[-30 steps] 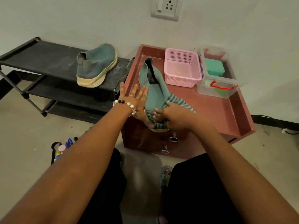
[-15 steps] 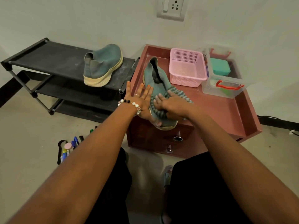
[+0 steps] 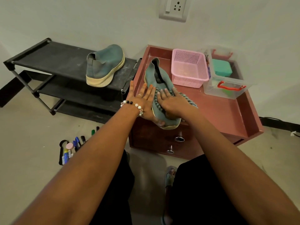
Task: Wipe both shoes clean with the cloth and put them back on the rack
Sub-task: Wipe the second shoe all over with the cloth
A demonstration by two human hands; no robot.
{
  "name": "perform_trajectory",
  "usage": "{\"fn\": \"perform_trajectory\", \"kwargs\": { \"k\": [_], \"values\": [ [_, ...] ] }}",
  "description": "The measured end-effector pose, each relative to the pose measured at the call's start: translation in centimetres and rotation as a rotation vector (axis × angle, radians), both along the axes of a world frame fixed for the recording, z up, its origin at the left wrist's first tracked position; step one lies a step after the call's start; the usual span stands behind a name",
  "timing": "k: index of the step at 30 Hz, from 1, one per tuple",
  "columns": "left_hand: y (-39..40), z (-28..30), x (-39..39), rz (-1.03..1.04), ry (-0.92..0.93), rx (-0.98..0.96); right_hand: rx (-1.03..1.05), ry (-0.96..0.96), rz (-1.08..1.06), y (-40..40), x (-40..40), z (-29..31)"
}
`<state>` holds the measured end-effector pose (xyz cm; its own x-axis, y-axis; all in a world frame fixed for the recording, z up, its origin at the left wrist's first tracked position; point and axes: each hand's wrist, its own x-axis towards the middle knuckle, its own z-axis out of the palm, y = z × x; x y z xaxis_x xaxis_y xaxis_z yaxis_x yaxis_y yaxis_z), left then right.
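Note:
One teal slip-on shoe (image 3: 158,77) lies on the red-brown cabinet (image 3: 219,114), its toe over the front edge. My left hand (image 3: 142,101) braces the shoe's left side with straight fingers, and its thumb touches the toe. My right hand (image 3: 172,103) presses a grey striped cloth (image 3: 190,101) flat on the shoe's upper, fingers stretched out. The second teal shoe (image 3: 105,65), with a cream sole, stands on the top shelf of the black rack (image 3: 53,59) to the left.
A pink basket (image 3: 189,69) and a clear lidded box (image 3: 225,85) with red handles stand at the back of the cabinet top. Several markers (image 3: 73,146) lie on the floor at lower left. The wall is close behind.
My right hand has slid the cloth from the toe up toward the middle of the shoe, and its fingers have straightened. My left hand stays against the shoe's side.

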<state>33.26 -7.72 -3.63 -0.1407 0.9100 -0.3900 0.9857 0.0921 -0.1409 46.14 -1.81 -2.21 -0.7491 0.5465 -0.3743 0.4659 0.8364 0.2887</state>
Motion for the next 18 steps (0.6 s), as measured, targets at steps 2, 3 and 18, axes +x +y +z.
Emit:
{"fn": "perform_trajectory", "kwargs": {
  "k": [2,3,18],
  "values": [
    [0.1,-0.2,0.0,-0.016,0.017,0.015,-0.07,-0.024,0.101,-0.6,1.3,0.7],
    [0.2,-0.3,-0.1,-0.021,0.023,0.02,-0.129,-0.005,0.124,-0.9,2.2,1.0],
    [0.1,0.5,0.6,0.046,-0.063,0.01,0.011,0.015,-0.125,0.2,1.0,-0.4]
  ]
}}
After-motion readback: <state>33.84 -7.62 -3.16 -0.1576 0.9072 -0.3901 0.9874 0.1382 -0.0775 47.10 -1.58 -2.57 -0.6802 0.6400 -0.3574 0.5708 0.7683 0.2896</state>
